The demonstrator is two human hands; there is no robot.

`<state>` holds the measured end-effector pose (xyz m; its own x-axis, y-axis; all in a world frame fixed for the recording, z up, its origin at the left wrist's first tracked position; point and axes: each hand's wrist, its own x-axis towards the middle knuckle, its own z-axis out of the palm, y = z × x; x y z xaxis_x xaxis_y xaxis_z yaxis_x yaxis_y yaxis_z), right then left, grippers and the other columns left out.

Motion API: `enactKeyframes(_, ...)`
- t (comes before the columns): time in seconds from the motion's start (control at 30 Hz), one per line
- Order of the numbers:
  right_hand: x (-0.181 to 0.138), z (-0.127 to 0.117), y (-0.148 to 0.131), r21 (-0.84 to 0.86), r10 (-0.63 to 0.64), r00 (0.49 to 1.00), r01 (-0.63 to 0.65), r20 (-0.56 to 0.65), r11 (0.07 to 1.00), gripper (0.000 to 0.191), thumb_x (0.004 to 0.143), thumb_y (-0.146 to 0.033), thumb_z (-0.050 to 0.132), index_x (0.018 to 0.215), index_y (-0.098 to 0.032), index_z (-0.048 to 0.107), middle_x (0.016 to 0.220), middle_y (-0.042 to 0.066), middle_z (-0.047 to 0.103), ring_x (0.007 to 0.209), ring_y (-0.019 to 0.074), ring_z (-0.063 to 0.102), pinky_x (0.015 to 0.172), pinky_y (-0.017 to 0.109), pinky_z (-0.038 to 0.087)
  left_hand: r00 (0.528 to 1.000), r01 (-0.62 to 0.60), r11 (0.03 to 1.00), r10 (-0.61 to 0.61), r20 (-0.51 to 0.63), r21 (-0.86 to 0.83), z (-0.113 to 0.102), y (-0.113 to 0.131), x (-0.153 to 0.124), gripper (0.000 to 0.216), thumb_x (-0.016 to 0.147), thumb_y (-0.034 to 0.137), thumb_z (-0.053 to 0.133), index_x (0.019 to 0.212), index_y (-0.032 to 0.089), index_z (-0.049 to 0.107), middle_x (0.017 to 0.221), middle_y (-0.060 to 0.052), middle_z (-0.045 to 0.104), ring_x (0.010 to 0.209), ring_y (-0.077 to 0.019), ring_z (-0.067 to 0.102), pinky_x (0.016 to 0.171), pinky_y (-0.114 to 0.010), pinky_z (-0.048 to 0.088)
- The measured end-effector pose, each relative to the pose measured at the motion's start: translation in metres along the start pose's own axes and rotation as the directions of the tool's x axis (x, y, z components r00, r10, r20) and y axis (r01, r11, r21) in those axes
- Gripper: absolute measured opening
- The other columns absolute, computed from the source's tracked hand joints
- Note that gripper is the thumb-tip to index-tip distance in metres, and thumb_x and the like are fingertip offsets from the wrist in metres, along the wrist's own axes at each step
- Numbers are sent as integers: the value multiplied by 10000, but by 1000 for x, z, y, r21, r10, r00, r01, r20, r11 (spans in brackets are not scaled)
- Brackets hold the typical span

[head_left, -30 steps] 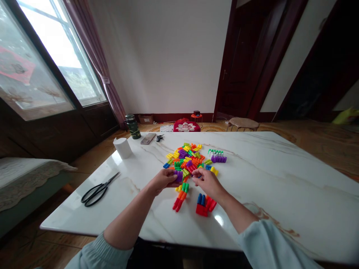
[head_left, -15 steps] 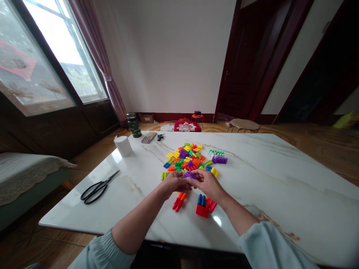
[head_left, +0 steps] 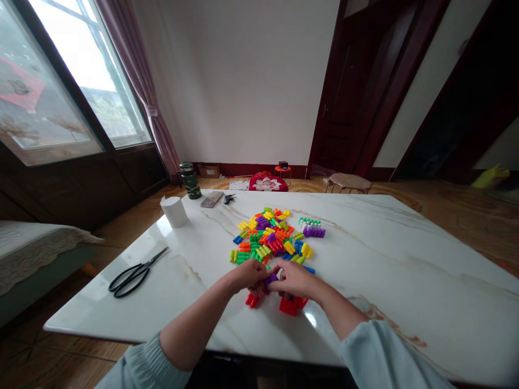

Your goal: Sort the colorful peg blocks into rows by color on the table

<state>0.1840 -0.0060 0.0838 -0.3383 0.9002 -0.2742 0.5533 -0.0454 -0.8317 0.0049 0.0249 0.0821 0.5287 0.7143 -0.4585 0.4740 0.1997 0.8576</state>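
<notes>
Between both hands I hold a purple toy block (head_left: 270, 280), partly covered by my fingers. My left hand (head_left: 252, 274) is closed on its left side, and my right hand (head_left: 292, 276) pinches it from the right. Below the left hand lie red blocks (head_left: 252, 300). Under the right hand are larger red blocks (head_left: 288, 306), partly hidden, with a bit of blue beside them. Just beyond my fingers spreads a pile of colourful blocks (head_left: 265, 233) in yellow, green, orange, purple and blue.
Black-handled scissors (head_left: 135, 275) lie to the left on the marble-patterned table (head_left: 365, 248). Farther back stand a white paper roll (head_left: 174, 211) and a camouflage bottle (head_left: 190, 181), with a phone (head_left: 212, 199) and keys (head_left: 229, 199). A row of purple blocks (head_left: 314, 232) sits right of the pile.
Both hands have moved nearer to me with the purple block, away from the pile. They now cover more of the red and blue blocks in front.
</notes>
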Motion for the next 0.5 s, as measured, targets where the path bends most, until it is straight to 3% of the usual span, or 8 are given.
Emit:
enactKeyframes(0.07,4,0,5,-19,1,999,-1,-45,1000,271,671,-242,720,888,-193,566,539,-49,623,482,145,614,451,203,409,999,-14,999,15,-37,30,-2,-2,2,437,733,579,683,723,143,649,563,-4,644,512,-122,615,532,-238,477)
enactKeyframes(0.17,12,-1,7,65,-20,974,35,-224,997,325,695,-278,720,958,-182,556,624,-36,644,511,141,627,494,221,447,988,-49,999,52,-148,24,-6,-5,6,282,771,420,684,846,149,673,643,-2,671,574,-120,638,534,-219,476)
enactKeyframes(0.27,18,-10,7,187,-53,888,154,-456,970,368,747,-353,683,1039,-178,545,846,19,686,615,138,660,570,251,502,951,-108,994,106,-291,9,-12,-6,10,288,761,320,699,995,154,670,747,-14,689,654,-127,664,569,-215,498)
enactKeyframes(0.37,16,-28,10,140,-100,790,229,-604,963,363,753,-395,669,1032,-182,580,965,46,684,686,139,654,638,274,521,892,-160,987,141,-430,-7,-17,-4,11,455,738,233,712,1177,159,613,959,-57,695,750,-135,678,632,-227,533)
enactKeyframes(0.43,10,-42,16,11,-112,784,149,-610,989,288,752,-363,666,978,-191,620,922,37,689,703,148,643,668,279,510,865,-177,984,163,-475,17,-19,-4,12,493,750,204,685,1231,159,589,1082,-88,679,810,-147,682,666,-238,546)
enactKeyframes(0.5,3,-56,22,-191,-85,821,-29,-564,981,200,717,-298,693,889,-203,653,860,28,690,747,167,640,691,280,483,859,-174,981,194,-473,86,-21,-5,12,444,768,210,654,1207,154,615,1082,-91,691,848,-167,685,682,-247,550)
